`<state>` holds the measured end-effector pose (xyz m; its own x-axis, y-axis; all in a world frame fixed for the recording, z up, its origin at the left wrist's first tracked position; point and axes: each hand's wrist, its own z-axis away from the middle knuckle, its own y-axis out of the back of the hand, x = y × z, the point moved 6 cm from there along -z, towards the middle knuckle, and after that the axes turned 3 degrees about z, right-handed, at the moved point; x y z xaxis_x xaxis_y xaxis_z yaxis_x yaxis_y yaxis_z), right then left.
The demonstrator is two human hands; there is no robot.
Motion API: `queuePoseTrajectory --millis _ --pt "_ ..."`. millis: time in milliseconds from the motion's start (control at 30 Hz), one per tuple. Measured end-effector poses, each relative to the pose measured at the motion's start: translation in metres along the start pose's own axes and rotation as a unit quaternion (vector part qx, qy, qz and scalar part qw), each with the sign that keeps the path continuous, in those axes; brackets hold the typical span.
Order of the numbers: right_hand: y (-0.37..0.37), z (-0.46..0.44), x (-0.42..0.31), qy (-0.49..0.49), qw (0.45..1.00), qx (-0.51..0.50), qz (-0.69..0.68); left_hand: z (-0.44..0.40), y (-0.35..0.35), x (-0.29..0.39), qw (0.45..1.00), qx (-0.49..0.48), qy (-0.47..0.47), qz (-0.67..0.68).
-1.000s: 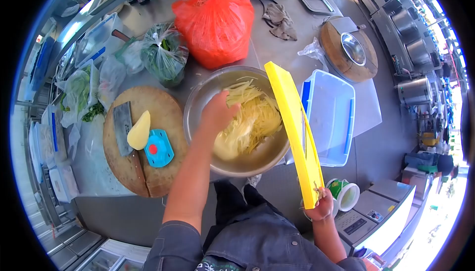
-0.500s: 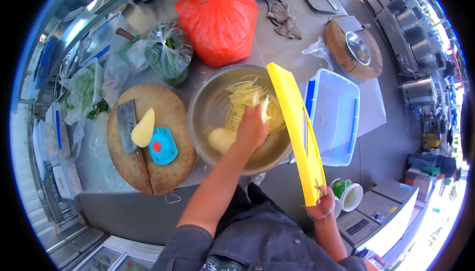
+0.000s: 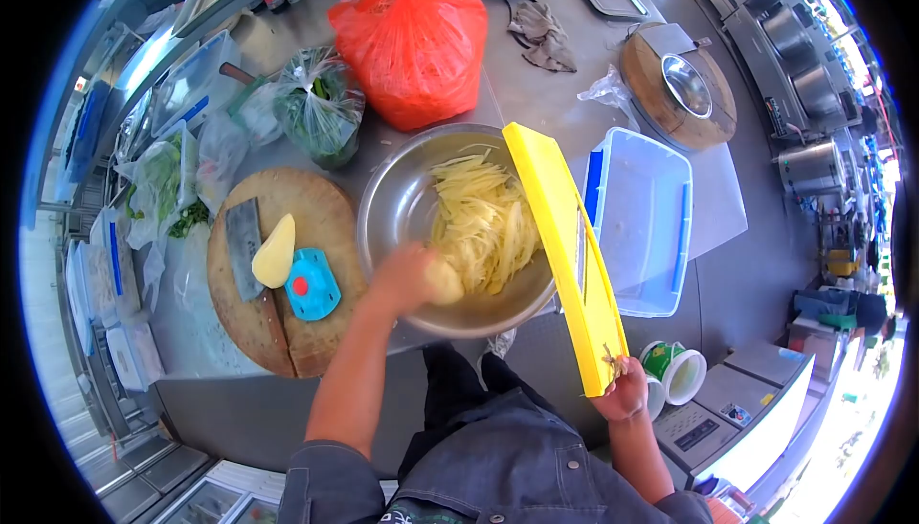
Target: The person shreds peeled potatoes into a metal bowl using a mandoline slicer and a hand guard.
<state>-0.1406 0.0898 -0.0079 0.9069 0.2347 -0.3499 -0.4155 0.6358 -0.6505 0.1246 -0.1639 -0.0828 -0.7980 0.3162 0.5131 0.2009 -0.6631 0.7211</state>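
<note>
Inside the steel bowl (image 3: pixel 383 194), my left hand (image 3: pixel 404 278) is slightly blurred, its fingers closed on a whole peeled potato (image 3: pixel 443 281) near the bowl's front left. Pale potato shreds (image 3: pixel 486 227) are heaped beside it. My right hand (image 3: pixel 623 390) grips the lower end of a long yellow slicer (image 3: pixel 565 237), which slants over the bowl's right rim. Left of the bowl, a round wooden board (image 3: pixel 321 208) bears a cleaver (image 3: pixel 245 242), a cut peeled potato piece (image 3: pixel 275 251) and a blue holder with a red knob (image 3: pixel 312 285).
Behind the bowl stand a red plastic bag (image 3: pixel 412 50) and a bag of greens (image 3: pixel 321 112). A clear tub (image 3: pixel 643 227) is right of the slicer. Farther back right, a metal bowl (image 3: pixel 686 86) rests on another round board (image 3: pixel 646 93).
My left hand has let go of the shreds it was lifting, moved left and taken hold of the whole potato. My right hand still holds the slicer in nearly the same place.
</note>
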Motion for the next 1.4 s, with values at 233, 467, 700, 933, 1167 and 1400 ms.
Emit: queuePoseTrajectory --millis 233,467,700,933,1167,1400 --pt "-0.007 -0.001 0.005 -0.010 1.000 0.000 -0.001 -0.031 -0.013 -0.020 0.999 -0.048 -0.018 -0.017" --pt "0.019 -0.005 0.011 -0.030 0.989 -0.133 -0.052 -0.027 -0.002 0.007 0.994 0.093 -0.047 -0.040" --pt "0.006 0.000 0.011 -0.027 0.992 -0.112 -0.058 -0.020 -0.032 0.064 0.946 0.061 -0.186 0.260" --pt "0.002 0.006 0.005 -0.004 1.000 -0.008 -0.020 -0.011 0.001 0.017 0.984 0.051 -0.106 -0.132" --pt "0.027 -0.001 0.010 -0.040 0.988 -0.129 -0.077 -0.006 -0.007 0.026 0.957 0.031 -0.211 -0.196" --pt "0.014 0.005 0.009 -0.043 0.992 -0.099 -0.072 -0.008 -0.019 0.034 0.910 0.074 -0.316 -0.256"
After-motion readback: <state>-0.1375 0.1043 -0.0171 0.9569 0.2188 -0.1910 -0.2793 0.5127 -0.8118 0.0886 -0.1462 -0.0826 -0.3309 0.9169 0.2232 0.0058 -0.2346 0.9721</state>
